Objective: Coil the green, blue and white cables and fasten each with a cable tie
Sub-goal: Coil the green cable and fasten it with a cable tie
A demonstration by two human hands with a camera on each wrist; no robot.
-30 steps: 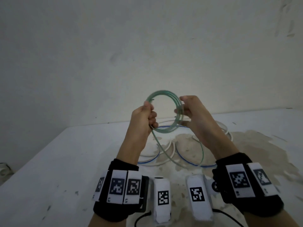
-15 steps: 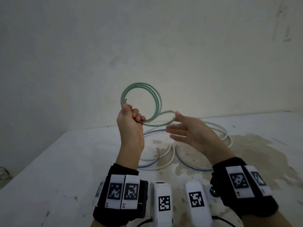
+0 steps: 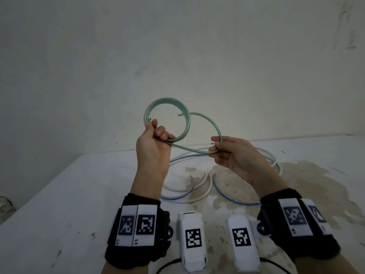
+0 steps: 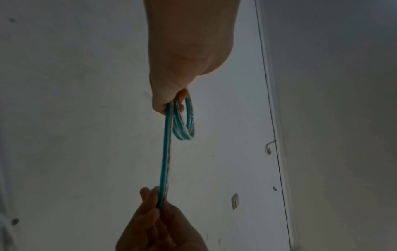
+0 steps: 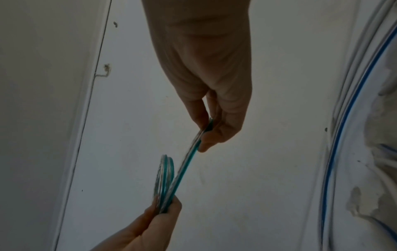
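The green cable [image 3: 166,119] is held up in the air above the table as a round coil with one loose loop to its right. My left hand [image 3: 156,138] grips the bottom of the coil [image 4: 184,122] in a fist. My right hand [image 3: 225,150] pinches the loose loop [image 5: 193,152] between thumb and fingers. One cable end sticks up beside my left thumb, the other points into the coil at its top. The blue cable [image 3: 229,199] and the white cable [image 3: 203,184] lie uncoiled on the table below my hands. No cable tie shows.
The white table [image 3: 59,204] has a worn, stained patch [image 3: 316,184] at the right. A plain wall stands right behind it. A blue cable stretch [image 5: 343,127] runs along the right edge of the right wrist view.
My right hand let go of the coil, opened, then took hold of the loose loop. My left hand carried the coil up and to the left. The cable's tail has lifted off the table.
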